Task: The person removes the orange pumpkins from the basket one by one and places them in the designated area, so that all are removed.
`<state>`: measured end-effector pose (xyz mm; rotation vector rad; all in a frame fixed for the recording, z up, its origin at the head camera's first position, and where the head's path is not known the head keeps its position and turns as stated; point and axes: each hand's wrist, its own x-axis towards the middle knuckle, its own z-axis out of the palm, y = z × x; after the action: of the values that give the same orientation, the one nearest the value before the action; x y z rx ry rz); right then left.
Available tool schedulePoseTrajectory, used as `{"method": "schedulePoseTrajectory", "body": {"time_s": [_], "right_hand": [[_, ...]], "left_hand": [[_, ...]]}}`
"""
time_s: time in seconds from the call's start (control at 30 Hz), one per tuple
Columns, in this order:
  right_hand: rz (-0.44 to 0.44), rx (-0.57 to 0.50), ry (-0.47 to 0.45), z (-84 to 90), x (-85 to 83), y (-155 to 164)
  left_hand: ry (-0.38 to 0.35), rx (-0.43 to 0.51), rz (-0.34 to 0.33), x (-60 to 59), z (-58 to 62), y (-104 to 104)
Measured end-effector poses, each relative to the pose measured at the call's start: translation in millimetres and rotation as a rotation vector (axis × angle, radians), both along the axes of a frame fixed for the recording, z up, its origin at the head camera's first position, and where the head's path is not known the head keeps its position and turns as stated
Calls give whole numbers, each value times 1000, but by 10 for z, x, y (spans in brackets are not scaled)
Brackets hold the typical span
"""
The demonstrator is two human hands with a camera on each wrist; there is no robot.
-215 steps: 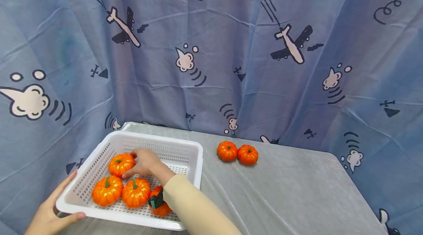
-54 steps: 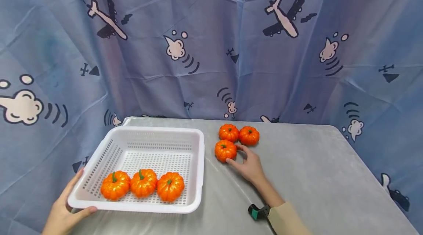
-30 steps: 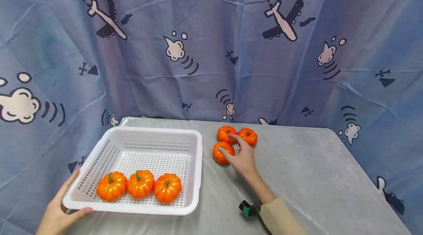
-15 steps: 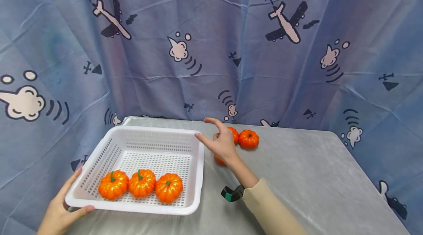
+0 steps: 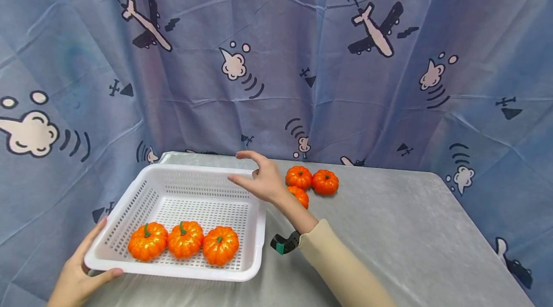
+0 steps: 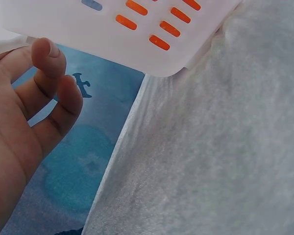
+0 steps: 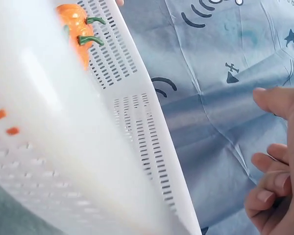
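While the left hand (image 5: pixel 78 271) is gripping a plastic basket (image 5: pixel 173 272) of pumpkins (image 5: pixel 185 240), the empty right hand (image 5: pixel 265 181) is hovering nearby.

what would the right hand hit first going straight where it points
Probably the blue curtain beyond the basket; the right hand seems above the basket, though depth is hard to judge.

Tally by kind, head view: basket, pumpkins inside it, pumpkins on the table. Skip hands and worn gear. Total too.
White perforated basket: 1
Orange pumpkins inside it: 3
Orange pumpkins on the grey-covered table, one partly hidden by the right arm: 3
Total: 7
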<state>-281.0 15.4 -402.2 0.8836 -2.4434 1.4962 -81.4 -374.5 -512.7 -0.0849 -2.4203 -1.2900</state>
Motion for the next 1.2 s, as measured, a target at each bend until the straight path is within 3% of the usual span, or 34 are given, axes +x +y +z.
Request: {"method": "schedulePoseTrajectory", "body": {"time_s": [0.33, 0.5, 0.7, 0.83, 1.03, 1.2], "right_hand": [[226, 106, -41, 50, -70, -277], [405, 260, -99, 9, -127, -388], [666, 489, -178, -31, -187, -438], [809, 614, -261, -64, -216, -457], [860, 763, -456, -120, -242, -462], [859, 869, -510, -164, -250, -466]], "left_hand": [[-20, -5, 1, -23, -10, -18], [-20, -10, -8, -16, 2, -13], [-86, -18, 13, -33, 22, -3], [-67, -14, 9, -26, 19, -2], [-119, -15, 30, 10, 18, -15], [-157, -20, 45, 15, 25, -26]]}}
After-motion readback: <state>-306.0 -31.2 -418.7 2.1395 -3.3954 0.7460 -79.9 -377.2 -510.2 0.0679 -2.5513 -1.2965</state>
